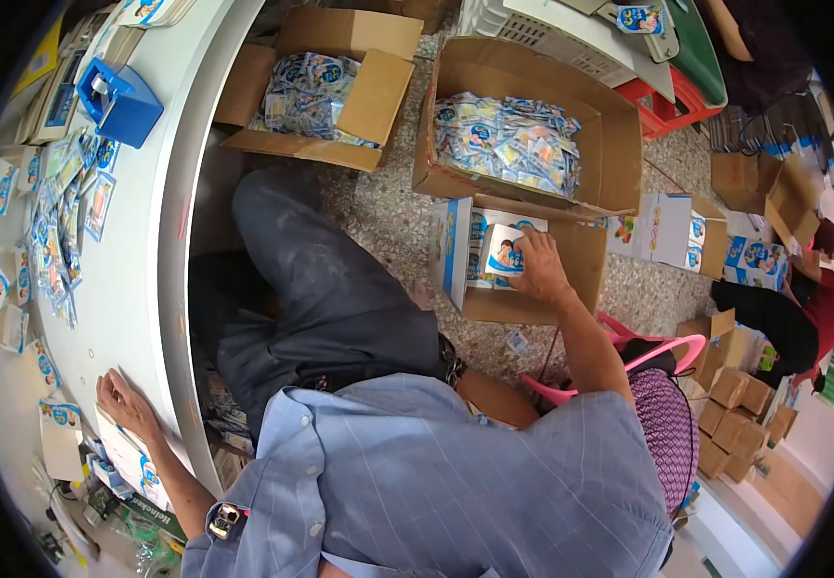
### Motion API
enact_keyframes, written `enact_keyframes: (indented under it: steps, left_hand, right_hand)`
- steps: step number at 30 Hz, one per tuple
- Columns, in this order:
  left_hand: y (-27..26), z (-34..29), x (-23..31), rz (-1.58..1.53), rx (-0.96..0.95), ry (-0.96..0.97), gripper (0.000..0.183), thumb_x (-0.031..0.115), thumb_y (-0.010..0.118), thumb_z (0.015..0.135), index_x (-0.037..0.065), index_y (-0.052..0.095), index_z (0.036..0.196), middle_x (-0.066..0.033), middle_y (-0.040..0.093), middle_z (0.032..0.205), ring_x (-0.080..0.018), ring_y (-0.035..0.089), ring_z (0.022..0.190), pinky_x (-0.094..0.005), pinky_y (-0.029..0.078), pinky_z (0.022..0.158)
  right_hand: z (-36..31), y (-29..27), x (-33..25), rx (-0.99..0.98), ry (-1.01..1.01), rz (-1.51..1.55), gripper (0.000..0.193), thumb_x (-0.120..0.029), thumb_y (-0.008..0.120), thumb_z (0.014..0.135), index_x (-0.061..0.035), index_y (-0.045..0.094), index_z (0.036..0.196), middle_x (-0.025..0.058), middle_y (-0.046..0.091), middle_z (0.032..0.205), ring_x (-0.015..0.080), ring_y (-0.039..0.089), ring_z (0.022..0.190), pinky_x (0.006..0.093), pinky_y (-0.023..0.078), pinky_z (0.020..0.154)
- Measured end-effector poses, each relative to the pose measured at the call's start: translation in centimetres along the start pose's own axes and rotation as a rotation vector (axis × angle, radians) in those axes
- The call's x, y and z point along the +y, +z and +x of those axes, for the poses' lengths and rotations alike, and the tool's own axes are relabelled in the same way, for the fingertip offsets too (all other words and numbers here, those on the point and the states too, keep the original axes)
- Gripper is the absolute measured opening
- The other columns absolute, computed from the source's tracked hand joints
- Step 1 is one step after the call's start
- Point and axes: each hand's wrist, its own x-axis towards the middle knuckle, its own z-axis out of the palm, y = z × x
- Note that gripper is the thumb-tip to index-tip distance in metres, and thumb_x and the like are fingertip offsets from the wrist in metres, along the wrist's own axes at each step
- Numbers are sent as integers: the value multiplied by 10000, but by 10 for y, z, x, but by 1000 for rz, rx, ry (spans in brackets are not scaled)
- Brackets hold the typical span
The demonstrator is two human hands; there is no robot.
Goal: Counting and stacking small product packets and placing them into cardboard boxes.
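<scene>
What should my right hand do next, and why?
Probably set the small white box down in the open carton and release it: your right hand appears to grip it there, where similar boxes already lie.

The small box (502, 252) is white and blue, the worktop (126, 289) white, the tape dispenser (130, 114) blue, the shirt (484, 472) blue with pale checks, the floor (371, 214) speckled grey.

R hand (538, 267) holds wht box (501, 252) at open ctn (586, 252).
</scene>
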Motion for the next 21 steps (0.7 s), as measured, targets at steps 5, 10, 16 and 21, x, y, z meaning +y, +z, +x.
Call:
enact_keyframes:
  steps: [5, 10, 16, 21]
  left_hand:
    - [15, -2, 7, 43, -2, 24, 522, 394, 610, 1040, -64, 609, 1291, -220, 610, 1249, -317, 617, 1107, -403, 492, 979]
    - [8, -2, 17, 71, -11, -10, 520, 392, 608, 1040, -64, 611, 1289, -223, 619, 1233, -320, 616, 1107, -401, 489, 978]
    - [-5, -5, 35, 38, -8, -149, 410, 318, 590, 1050, -23, 622, 1276, -198, 597, 1228, -307, 569, 1141, -395, 467, 1000]
    - [12, -9, 6, 51, 90, 17, 282, 239, 638, 1007, 9, 631, 1171, -178, 650, 1145, -315, 627, 1056, -400, 499, 951]
  right_hand:
    - [-13, 35, 39, -106, 245, -439, 676, -231, 851, 671, -90, 537, 1253, 181, 415, 1500, 380, 379, 1422, 612, 271, 1185]
    - [17, 62, 13, -213, 489, -267, 645, -275, 779, 795, -84, 506, 1348, 160, 418, 1472, 366, 429, 1383, 620, 382, 1085]
    - [45, 120, 38, -415, 296, -175, 389, -131, 623, 833, -85, 613, 1219, 211, 711, 1094, 388, 701, 999, 510, 569, 860]
    - [17, 197, 111, -290, 189, -32, 819, -159, 705, 759, 0, 395, 1499, 247, 715, 1036, 435, 706, 829, 558, 564, 720]
